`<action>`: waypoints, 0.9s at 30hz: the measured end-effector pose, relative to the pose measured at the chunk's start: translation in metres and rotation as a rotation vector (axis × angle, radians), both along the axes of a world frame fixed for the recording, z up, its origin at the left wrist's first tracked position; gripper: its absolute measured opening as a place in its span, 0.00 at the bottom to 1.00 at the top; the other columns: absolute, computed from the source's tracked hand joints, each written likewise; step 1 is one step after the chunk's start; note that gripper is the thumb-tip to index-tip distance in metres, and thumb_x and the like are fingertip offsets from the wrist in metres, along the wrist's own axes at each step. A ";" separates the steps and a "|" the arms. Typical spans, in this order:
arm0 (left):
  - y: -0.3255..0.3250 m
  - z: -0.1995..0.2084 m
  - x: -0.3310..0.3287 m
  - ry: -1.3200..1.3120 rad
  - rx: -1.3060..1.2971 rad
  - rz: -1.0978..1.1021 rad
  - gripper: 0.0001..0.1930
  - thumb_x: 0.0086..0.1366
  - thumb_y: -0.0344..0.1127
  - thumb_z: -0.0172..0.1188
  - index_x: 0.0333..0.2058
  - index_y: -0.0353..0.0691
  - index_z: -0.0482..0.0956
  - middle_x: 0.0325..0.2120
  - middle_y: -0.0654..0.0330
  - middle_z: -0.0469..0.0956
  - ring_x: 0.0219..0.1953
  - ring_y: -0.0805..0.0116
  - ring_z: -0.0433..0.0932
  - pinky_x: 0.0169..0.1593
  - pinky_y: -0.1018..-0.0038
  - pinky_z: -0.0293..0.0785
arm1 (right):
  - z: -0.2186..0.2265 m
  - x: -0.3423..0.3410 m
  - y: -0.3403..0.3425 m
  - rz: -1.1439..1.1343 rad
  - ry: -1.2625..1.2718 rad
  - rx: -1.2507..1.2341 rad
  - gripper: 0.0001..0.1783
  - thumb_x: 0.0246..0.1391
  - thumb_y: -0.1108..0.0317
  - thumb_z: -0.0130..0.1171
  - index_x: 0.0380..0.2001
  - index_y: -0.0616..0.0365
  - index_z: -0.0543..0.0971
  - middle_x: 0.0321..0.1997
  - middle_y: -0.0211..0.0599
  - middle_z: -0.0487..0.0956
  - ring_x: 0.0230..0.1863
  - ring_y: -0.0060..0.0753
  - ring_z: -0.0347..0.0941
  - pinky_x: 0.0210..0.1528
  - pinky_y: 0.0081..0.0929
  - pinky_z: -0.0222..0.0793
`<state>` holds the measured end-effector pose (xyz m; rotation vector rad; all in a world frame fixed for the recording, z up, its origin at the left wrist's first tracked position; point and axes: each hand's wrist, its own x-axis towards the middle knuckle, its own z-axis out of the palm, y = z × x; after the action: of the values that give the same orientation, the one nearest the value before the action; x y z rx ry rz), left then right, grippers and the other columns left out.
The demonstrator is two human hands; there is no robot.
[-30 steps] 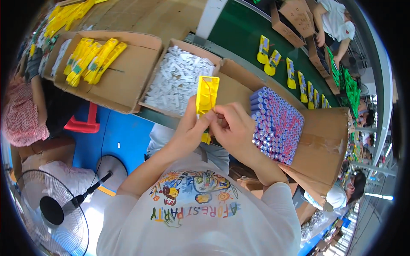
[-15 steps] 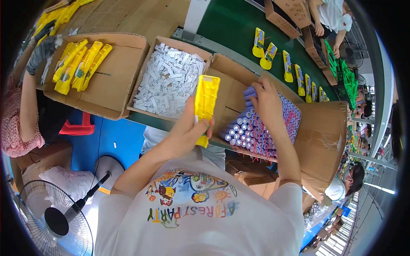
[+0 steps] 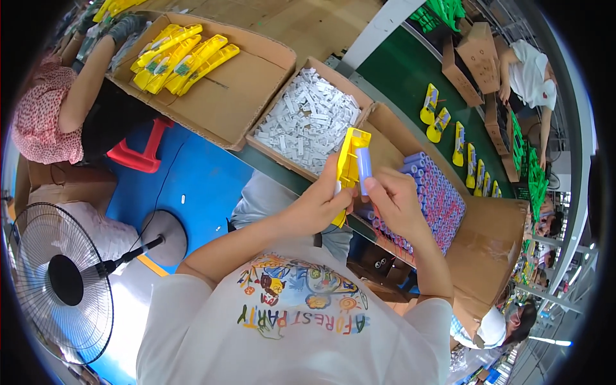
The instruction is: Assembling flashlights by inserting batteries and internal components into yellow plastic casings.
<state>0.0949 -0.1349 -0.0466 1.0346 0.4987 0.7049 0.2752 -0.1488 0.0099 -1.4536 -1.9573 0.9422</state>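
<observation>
My left hand point(image 3: 324, 200) is closed round a yellow plastic housing point(image 3: 348, 160), held upright with its hollow side facing me. In my right hand point(image 3: 394, 200) is a purple cylindrical battery cell point(image 3: 364, 168), gripped near its lower end. The cell stands against the right side of the housing; whether it sits inside the hollow I cannot tell. Just beyond my right hand, a cardboard box holds many purple battery cells point(image 3: 436, 199) with red wires among them. A cardboard box of small white plastic parts point(image 3: 308, 119) lies beyond my left hand.
Farther left, a cardboard box point(image 3: 247, 90) holds several yellow housings point(image 3: 186, 61). Several more housings point(image 3: 459, 142) stand in a row on the green conveyor point(image 3: 385, 70). A fan point(image 3: 65, 280) is at lower left. Co-workers sit left and far right.
My right hand has come out of the battery box with a purple cell and brought it to the housing. The view has shifted, so the boxes appear farther right.
</observation>
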 end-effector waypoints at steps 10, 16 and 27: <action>0.023 0.001 -0.049 -0.028 -0.134 0.049 0.28 0.65 0.23 0.44 0.61 0.43 0.46 0.38 0.57 0.67 0.33 0.72 0.72 0.37 0.70 0.75 | -0.011 -0.035 0.069 0.189 0.142 -0.189 0.11 0.55 0.67 0.59 0.22 0.63 0.78 0.22 0.33 0.75 0.24 0.26 0.71 0.29 0.25 0.66; 0.035 0.003 -0.073 -0.145 -0.251 0.310 0.27 0.63 0.24 0.46 0.59 0.44 0.49 0.38 0.57 0.69 0.34 0.67 0.74 0.40 0.67 0.76 | -0.062 -0.029 0.158 0.360 -0.589 0.390 0.07 0.44 0.71 0.66 0.29 0.55 0.80 0.33 0.32 0.72 0.41 0.35 0.71 0.39 0.28 0.69; 0.021 0.003 -0.060 -0.347 -0.554 0.172 0.28 0.59 0.32 0.45 0.58 0.47 0.50 0.36 0.54 0.71 0.30 0.62 0.75 0.36 0.63 0.75 | -0.043 -0.009 0.126 0.097 0.019 0.021 0.10 0.52 0.78 0.59 0.39 0.59 0.75 0.37 0.26 0.74 0.38 0.18 0.71 0.39 0.18 0.66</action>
<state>0.0352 -0.1141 -0.0432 0.3432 0.4456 0.8188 0.2660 -0.0224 -0.0332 -1.3440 -2.0338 0.9705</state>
